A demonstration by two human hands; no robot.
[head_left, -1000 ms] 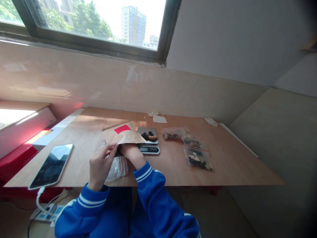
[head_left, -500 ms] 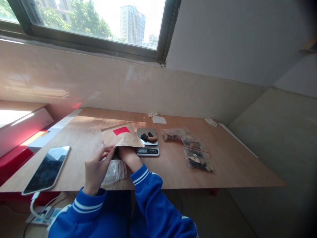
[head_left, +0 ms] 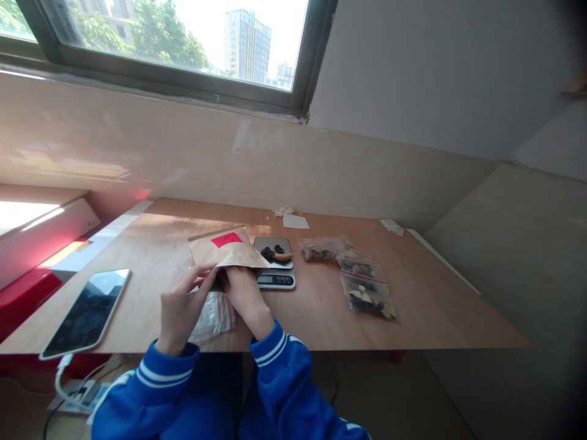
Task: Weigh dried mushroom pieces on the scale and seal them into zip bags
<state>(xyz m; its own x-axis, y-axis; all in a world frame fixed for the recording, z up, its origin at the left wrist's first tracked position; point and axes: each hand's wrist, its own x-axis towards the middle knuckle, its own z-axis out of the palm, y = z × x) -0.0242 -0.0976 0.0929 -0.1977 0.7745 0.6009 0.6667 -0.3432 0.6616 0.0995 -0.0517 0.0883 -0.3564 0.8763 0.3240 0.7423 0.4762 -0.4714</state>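
My left hand (head_left: 186,305) pinches the near edge of a brown kraft paper bag (head_left: 211,253) with a red label. My right hand (head_left: 245,299) reaches into the bag's mouth; its fingers are hidden inside. Behind the bag's right corner stands a small digital scale (head_left: 276,281). Dark and tan dried pieces (head_left: 276,253) lie on its pan. Beneath my hands rests a stack of clear zip bags (head_left: 213,318) with red seal lines.
Several filled zip bags (head_left: 367,293) of dried pieces lie right of the scale. A phone (head_left: 89,311) on a charging cable is at the left table edge. White paper (head_left: 296,221) and crumpled tissue (head_left: 391,227) lie toward the back.
My right hand has drawn back a little toward me and right, so more of its back shows. The paper bag and my left hand have barely shifted.
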